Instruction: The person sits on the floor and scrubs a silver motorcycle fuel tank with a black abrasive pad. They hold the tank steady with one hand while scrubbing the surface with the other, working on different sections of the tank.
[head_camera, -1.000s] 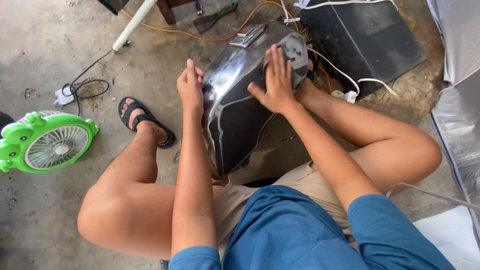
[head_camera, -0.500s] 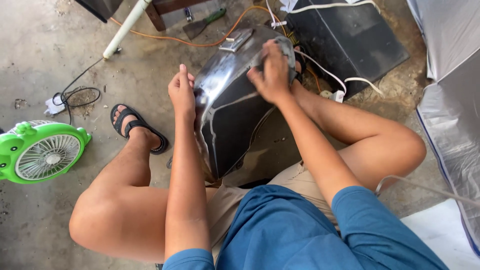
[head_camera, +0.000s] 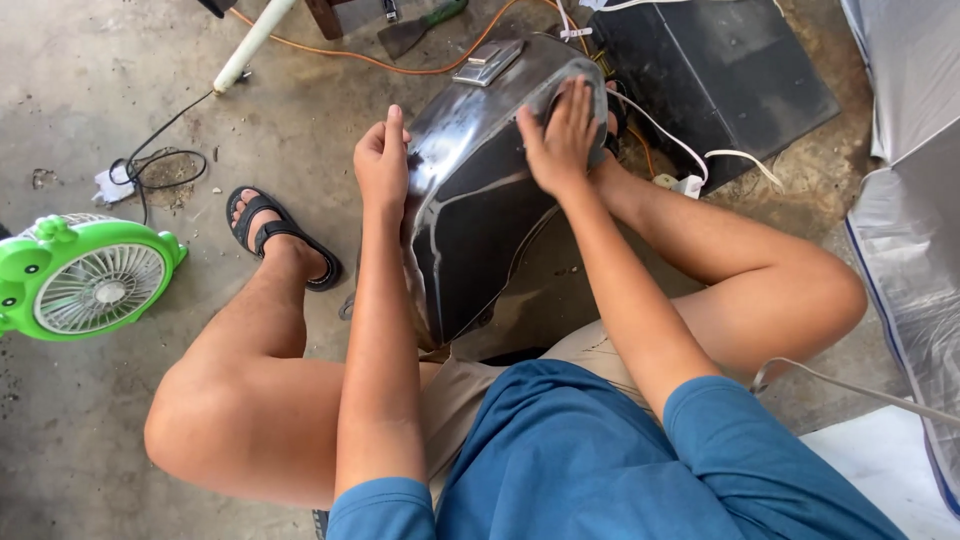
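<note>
Tank (head_camera: 480, 210), black metal, stands between my knees on the concrete. Left hand (head_camera: 382, 165) braces its side, fingers pressed together. Right hand (head_camera: 560, 135) lies flat on top, fingers spread (looks like rubbing). Next stroke needs steady bracing. Green fan (head_camera: 85, 275) and orange cable (head_camera: 400, 62) lie clear; white wire (head_camera: 690, 150) crowds my right wrist.

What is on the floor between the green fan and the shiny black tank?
In the head view, the person's sandalled foot and bent leg lie between the green fan and the black tank.

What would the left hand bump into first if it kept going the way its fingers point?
Probably the orange cable on the concrete floor; the left hand points up-frame beside the black metal tank, though depth is unclear.
</note>
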